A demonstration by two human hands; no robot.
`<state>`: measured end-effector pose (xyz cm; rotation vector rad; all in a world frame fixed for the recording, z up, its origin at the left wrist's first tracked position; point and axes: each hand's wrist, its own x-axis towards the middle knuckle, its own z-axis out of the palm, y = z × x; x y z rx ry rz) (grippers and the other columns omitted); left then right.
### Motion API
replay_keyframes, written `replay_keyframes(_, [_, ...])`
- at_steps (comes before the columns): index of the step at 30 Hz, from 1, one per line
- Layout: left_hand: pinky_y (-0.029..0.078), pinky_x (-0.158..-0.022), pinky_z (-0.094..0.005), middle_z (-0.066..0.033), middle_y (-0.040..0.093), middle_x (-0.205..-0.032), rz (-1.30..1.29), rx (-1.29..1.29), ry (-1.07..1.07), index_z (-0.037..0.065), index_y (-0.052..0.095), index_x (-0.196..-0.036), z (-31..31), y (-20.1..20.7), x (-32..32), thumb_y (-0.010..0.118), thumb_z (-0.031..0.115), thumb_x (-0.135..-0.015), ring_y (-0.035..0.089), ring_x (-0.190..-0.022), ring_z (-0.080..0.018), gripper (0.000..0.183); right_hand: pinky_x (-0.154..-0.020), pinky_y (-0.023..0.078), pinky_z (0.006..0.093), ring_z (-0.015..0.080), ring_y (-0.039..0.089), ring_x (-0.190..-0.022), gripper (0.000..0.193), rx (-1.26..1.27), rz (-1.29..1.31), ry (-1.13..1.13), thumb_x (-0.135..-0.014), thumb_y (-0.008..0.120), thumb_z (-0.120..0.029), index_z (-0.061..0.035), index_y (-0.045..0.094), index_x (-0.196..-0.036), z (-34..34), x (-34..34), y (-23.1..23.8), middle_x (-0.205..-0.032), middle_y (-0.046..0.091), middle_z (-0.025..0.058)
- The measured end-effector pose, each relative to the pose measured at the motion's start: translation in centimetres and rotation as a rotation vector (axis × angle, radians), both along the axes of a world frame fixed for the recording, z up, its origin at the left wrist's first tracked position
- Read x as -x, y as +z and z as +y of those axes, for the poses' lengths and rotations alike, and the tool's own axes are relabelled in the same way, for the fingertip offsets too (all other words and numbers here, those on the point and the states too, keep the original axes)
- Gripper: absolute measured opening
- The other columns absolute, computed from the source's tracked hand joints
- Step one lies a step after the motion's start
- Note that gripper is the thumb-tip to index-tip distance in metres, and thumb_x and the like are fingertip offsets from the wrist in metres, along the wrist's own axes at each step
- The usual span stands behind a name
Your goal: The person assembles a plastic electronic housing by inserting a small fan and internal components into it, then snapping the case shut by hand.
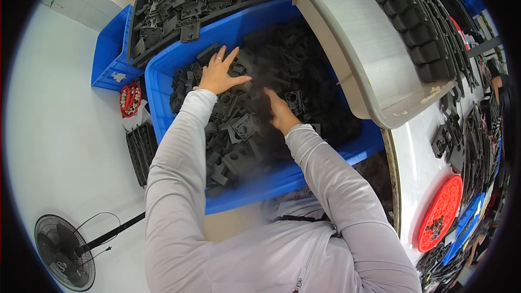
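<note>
A blue plastic bin [153, 84] full of dark grey moulded plastic parts [239, 130] lies in front of me. Over the heap at its left side is my left hand [218, 73], fingers spread and thumb held out, a ring on one finger. Nothing shows in its grasp. My right hand [280, 112] reaches among the parts near the middle of the bin. Its thumb side is visible, but the other fingers are hidden in a dark blur, so any hold there cannot be made out.
A black tray [135, 32] of similar parts stands beyond the bin. At right, a grey-white tub [353, 70] with black moulded trays [415, 32] overhangs the bin. A red round tray [440, 212] sits on the white table [415, 157]. A standing fan [65, 252] is at lower left.
</note>
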<state>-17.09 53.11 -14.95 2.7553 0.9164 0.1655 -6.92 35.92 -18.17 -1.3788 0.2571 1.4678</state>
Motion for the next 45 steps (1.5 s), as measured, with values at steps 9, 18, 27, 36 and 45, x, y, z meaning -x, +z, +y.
replay_keyframes(9, [0.044,-0.089,-0.0418,-0.0179,0.05,-0.126,0.019,0.026,0.043,0.018,0.048,-0.126,0.1,-0.8,-1.8,0.069,0.051,-0.066,0.055,-0.107,-0.0346,0.072,-0.103,0.023,0.041,0.0238,0.037,-0.125,0.077,0.01,-0.078,0.2,-0.077,0.059,-0.055,-0.0022,0.043,-0.131,1.1,-1.6,2.0,-0.133,0.045,0.0133])
replay_keyframes(18, [0.046,-0.084,-0.0457,-0.0218,0.048,-0.125,-0.112,0.175,0.11,0.019,0.049,-0.124,-1.9,0.6,0.4,0.069,0.047,-0.067,0.056,-0.103,-0.0395,0.066,-0.099,0.028,0.053,0.0401,0.033,-0.124,0.091,0.092,-0.087,0.301,-0.07,0.056,-0.069,-0.0103,0.036,-0.136,1.6,-1.1,-0.1,-0.14,0.034,0.0163])
replay_keyframes(27, [0.04,-0.094,-0.0372,-0.0181,0.048,-0.124,-0.183,0.346,0.088,0.011,0.045,-0.127,-1.8,0.3,0.1,0.072,0.034,-0.068,0.049,-0.113,-0.0335,0.068,-0.099,0.025,0.0559,0.0431,0.028,-0.125,0.088,0.095,0.061,0.115,-0.067,0.061,-0.065,-0.0155,0.036,-0.136,1.8,-1.1,-2.3,-0.142,0.03,0.014])
replay_keyframes(36, [0.042,-0.092,-0.0388,-0.0182,0.044,-0.128,-0.181,0.272,0.034,0.009,0.04,-0.129,-4.9,-0.4,0.1,0.071,0.028,-0.068,0.049,-0.112,-0.036,0.07,-0.098,0.023,0.0577,0.0355,0.038,-0.122,0.067,-0.085,0.243,-0.018,-0.074,0.061,-0.051,-0.0151,0.044,-0.129,2.8,-0.6,-2.2,-0.135,0.041,0.0109])
replay_keyframes(45, [0.042,-0.093,-0.0415,-0.026,0.037,-0.131,-0.33,0.348,-0.032,0.011,0.036,-0.133,-8.0,0.3,1.9,0.074,0.027,-0.065,0.046,-0.115,-0.0415,0.079,-0.093,0.031,0.0592,0.0295,0.047,-0.115,0.056,-0.06,0.264,-0.009,-0.077,0.061,-0.044,-0.0141,0.048,-0.123,0.6,0.7,-3.2,-0.123,0.051,0.0105])
